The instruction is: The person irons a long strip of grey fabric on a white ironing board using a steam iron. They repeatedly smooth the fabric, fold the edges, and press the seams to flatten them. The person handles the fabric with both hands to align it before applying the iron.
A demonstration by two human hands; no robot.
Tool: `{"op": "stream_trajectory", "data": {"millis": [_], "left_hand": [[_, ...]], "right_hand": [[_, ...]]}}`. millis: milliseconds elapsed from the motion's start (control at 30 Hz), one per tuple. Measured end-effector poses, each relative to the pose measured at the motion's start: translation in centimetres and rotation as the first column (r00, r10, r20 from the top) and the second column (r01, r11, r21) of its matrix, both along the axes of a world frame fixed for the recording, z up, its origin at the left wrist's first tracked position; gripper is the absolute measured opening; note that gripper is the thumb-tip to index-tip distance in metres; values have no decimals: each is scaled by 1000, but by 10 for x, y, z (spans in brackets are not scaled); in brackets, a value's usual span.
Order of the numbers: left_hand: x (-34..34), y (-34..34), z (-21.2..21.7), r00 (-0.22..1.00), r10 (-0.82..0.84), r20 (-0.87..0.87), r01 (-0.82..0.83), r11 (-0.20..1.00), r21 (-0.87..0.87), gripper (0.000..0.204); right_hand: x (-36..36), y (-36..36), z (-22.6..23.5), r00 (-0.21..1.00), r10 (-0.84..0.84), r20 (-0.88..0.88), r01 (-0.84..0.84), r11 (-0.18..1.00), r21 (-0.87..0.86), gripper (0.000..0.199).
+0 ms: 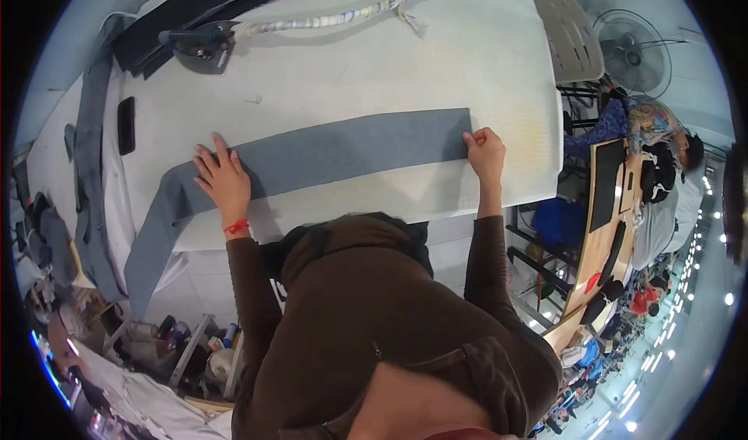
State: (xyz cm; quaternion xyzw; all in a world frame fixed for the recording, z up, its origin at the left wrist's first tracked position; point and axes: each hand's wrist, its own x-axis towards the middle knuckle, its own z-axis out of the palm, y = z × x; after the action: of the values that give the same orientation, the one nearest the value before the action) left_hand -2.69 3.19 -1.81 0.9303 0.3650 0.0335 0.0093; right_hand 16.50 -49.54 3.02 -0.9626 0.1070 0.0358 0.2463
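While my left hand [224, 179] lies flat on the grey fabric strip [343, 153] and my right hand [485, 150] pinches its end at frame centre-right, uneven pull could skew it.

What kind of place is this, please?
Probably a garment workshop. A grey fabric strip lies on a white padded table, held flat by the left hand and right hand. An iron sits at the far edge.

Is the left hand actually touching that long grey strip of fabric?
Touching: the head view shows the left hand lying flat, fingers spread, on the grey fabric strip.
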Motion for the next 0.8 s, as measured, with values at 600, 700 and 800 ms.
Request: {"op": "stream_trajectory", "data": {"millis": [600, 700, 800], "left_hand": [[81, -176, 38, 741, -664, 101, 671, 721, -176, 66], [78, -173, 37, 718, -682, 136, 695, 698, -172, 60], [82, -173, 3, 635, -489, 598, 772, 416, -480, 52]], "right_hand": [[69, 335, 60, 508, 541, 670, -784, 613, 100, 33], [76, 481, 89, 410, 677, 611, -869, 494, 36, 47], [123, 553, 76, 269, 751, 603, -841, 489, -234, 52]]}}
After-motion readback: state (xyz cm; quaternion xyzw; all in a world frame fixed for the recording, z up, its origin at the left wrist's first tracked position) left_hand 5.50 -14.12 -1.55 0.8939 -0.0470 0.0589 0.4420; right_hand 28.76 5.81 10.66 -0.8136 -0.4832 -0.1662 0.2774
